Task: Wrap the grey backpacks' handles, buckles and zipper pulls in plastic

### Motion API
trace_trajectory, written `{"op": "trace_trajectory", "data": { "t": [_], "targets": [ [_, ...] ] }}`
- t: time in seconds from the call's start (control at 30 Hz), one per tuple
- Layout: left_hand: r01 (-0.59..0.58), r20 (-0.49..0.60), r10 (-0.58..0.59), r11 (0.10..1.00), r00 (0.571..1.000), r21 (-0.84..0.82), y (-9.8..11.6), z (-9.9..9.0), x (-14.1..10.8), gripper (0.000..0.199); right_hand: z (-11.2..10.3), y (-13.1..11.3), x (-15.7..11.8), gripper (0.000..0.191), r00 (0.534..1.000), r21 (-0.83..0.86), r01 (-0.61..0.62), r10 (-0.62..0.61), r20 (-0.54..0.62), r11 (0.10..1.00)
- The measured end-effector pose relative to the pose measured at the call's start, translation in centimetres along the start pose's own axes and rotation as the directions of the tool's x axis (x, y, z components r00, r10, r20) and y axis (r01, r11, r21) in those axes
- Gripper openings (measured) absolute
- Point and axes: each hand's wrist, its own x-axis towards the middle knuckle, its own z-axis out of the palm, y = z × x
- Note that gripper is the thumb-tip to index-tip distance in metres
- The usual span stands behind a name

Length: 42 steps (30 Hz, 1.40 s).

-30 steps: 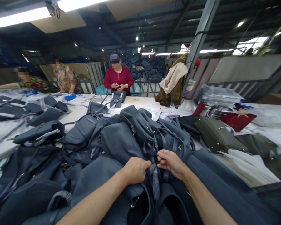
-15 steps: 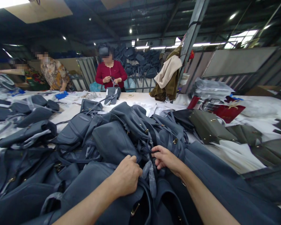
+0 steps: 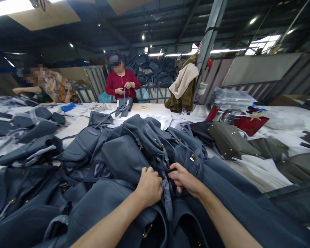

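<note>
Dark blue-grey bags (image 3: pixel 124 155) are heaped in front of me, with plastic-wrapped straps (image 3: pixel 167 198) in the gap between my hands. My left hand (image 3: pixel 149 187) is closed with curled fingers at the left of these straps; what lies inside its grip is hidden. Just to the right, my right hand (image 3: pixel 184 179) pinches a thin dark bag strap (image 3: pixel 168 168) between thumb and fingers. Below both hands, an open bag (image 3: pixel 158 227) shows its dark inside and a gold-coloured metal fitting.
Across the white table (image 3: pixel 150 109), a person in a red top (image 3: pixel 122 82) handles a small bag (image 3: pixel 124 106). Another person in a patterned top (image 3: pixel 58 86) leans over at the far left. Olive bags (image 3: pixel 229 139), white sheets (image 3: pixel 258 168) and a metal post (image 3: pixel 209 38) are on the right.
My left hand has moved right and slightly up, closer to my right hand. The right hand has shifted a little. The person at the far left has bent forward.
</note>
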Motion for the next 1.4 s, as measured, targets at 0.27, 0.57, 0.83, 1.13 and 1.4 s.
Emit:
{"op": "trace_trajectory", "data": {
  "t": [0.27, 0.57, 0.83, 1.13, 1.4],
  "targets": [
    [0.109, -0.053, -0.112, 0.993, 0.992, -0.043, -2.4, 0.7, 1.1, 0.017, 0.4, 1.4, 0.5, 0.046, 0.997, 0.000, 0.056, -0.056, -0.046, 0.998],
    [0.050, -0.102, -0.050, 0.999, 0.994, -0.002, -2.8, 1.0, 5.6, 0.023, 0.8, 2.1, 0.6, 0.035, 0.989, -0.081, 0.080, -0.089, -0.115, 0.994],
    [0.110, -0.138, -0.116, 0.993, 0.984, -0.046, -3.0, 2.6, 4.3, 0.017, 0.9, 0.7, 0.7, 0.028, 0.993, -0.078, 0.018, -0.027, -0.118, 0.997],
    [0.037, -0.171, -0.043, 0.999, 0.984, -0.037, -2.5, 3.6, 1.7, 0.015, 0.7, -0.7, 0.6, 0.024, 0.967, -0.188, -0.176, 0.134, -0.218, 0.966],
    [-0.064, -0.190, 0.059, 0.998, 0.980, -0.020, -1.7, 4.2, 1.4, 0.016, -0.5, -2.3, 5.1, 0.026, 0.965, -0.455, -0.094, -0.032, -0.261, 0.886]
  ]
}}
